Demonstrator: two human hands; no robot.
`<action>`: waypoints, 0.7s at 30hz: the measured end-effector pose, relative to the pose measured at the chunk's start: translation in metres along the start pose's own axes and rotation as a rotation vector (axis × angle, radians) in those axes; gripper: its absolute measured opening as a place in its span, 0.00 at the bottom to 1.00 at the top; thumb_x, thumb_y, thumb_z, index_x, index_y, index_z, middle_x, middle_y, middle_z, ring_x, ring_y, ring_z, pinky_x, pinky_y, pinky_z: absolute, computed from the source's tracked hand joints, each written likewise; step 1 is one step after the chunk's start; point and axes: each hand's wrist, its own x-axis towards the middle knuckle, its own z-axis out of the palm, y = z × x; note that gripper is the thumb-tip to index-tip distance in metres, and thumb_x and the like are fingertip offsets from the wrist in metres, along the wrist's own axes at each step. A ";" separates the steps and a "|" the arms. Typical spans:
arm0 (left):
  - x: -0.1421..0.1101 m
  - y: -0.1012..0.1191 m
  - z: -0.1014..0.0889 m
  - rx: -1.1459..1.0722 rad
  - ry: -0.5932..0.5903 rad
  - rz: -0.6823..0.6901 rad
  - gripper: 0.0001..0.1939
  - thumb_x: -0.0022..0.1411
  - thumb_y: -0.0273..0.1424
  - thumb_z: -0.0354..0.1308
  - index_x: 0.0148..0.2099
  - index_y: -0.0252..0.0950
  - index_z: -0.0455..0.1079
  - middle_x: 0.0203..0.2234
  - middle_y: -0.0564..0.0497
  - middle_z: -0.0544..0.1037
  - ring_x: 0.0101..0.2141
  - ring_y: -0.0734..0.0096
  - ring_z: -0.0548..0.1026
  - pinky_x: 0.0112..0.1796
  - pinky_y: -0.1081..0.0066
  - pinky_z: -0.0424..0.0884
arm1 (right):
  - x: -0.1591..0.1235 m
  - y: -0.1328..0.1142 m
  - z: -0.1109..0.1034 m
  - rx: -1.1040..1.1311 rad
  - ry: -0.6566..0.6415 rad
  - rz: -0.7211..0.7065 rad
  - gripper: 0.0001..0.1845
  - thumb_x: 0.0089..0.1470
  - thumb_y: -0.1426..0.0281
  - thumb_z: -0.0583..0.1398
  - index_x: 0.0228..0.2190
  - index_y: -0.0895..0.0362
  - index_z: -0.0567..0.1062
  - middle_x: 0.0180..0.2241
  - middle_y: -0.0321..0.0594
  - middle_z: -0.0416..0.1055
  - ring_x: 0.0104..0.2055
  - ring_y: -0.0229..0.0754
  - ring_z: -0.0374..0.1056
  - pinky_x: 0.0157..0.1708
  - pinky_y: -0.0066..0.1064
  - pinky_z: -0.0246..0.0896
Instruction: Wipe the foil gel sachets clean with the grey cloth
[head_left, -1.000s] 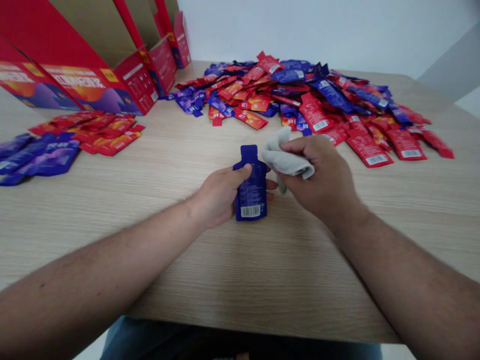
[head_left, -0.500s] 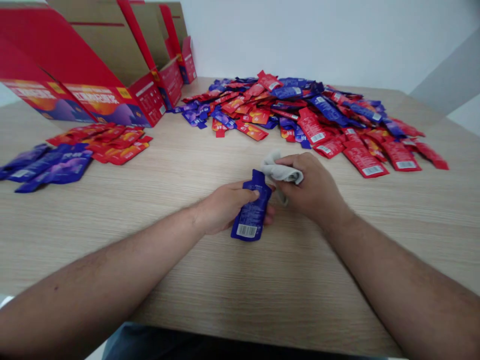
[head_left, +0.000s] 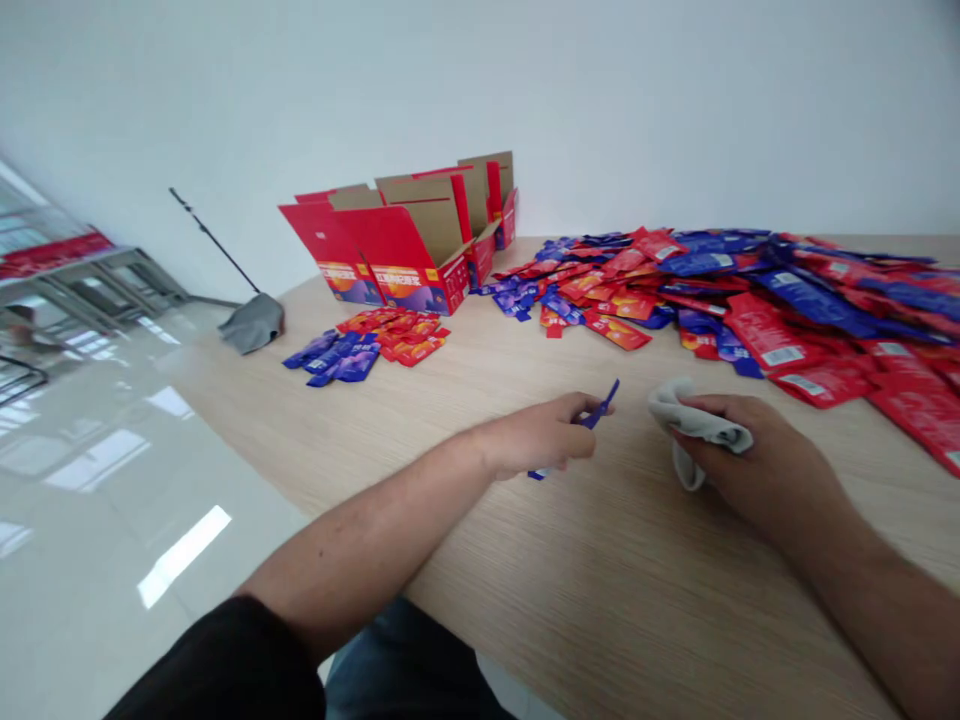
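Note:
My left hand (head_left: 541, 437) grips a blue sachet (head_left: 602, 408), now turned nearly edge-on, so its printed face is mostly hidden behind the fingers. To its right, apart from it, my right hand (head_left: 757, 440) is closed around a crumpled light grey cloth (head_left: 694, 422), one fold of which hangs down. A small group of flat sachets lies left of my hands: blue ones (head_left: 335, 356) beside red-orange ones (head_left: 401, 332). Beyond both hands spreads a large heap of red and blue sachets (head_left: 637, 285).
Open red cartons (head_left: 420, 250) with brown insides stand in a row at the back left, near the wall. The wooden table (head_left: 480, 580) has its left edge above a shiny floor (head_left: 97, 500). A grey object with a thin dark pole (head_left: 255, 322) is near that edge.
The view has swung left, bringing the floor into sight. My left hand has moved away from the cloth and tilted the blue sachet edge-on. My right hand still holds the cloth.

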 end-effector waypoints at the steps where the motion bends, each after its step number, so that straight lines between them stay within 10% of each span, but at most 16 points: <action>1: -0.003 -0.002 -0.006 0.095 0.029 -0.009 0.39 0.51 0.29 0.59 0.67 0.38 0.67 0.35 0.54 0.69 0.29 0.74 0.68 0.27 0.73 0.64 | -0.001 0.003 0.001 -0.048 -0.074 0.009 0.12 0.60 0.58 0.61 0.37 0.49 0.83 0.40 0.49 0.83 0.40 0.59 0.76 0.37 0.47 0.66; 21: -0.093 -0.053 -0.192 0.859 0.682 -0.345 0.28 0.65 0.35 0.62 0.65 0.32 0.71 0.56 0.38 0.80 0.56 0.50 0.78 0.56 0.62 0.73 | 0.001 0.025 0.007 0.119 -0.085 0.251 0.12 0.42 0.45 0.66 0.30 0.31 0.78 0.41 0.54 0.82 0.44 0.69 0.78 0.46 0.61 0.64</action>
